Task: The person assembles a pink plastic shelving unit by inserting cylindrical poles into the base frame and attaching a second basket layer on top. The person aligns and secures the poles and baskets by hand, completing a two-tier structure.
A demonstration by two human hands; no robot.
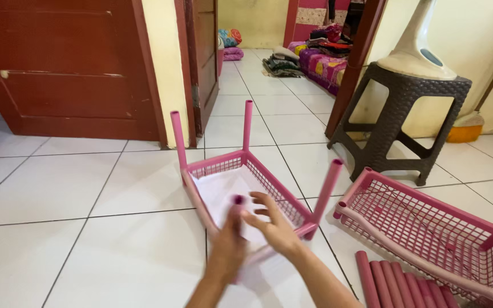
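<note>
Pink basket shelf [241, 185] sits on the tiled floor [87, 194], three tubes up. Left hand [228, 242] wrapped round the near-corner tube [238, 201], right hand [274, 225] open-fingered beside it, resting on the rim. Risk: tube going in tilted could jam or crack the socket (second basket [429, 228] lies right, spare tubes [395, 285] near it)

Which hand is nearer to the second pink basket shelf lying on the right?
Right. The right hand is over the basket with upright tubes, on the side facing the second shelf; the left hand grips a tube farther away.
</note>
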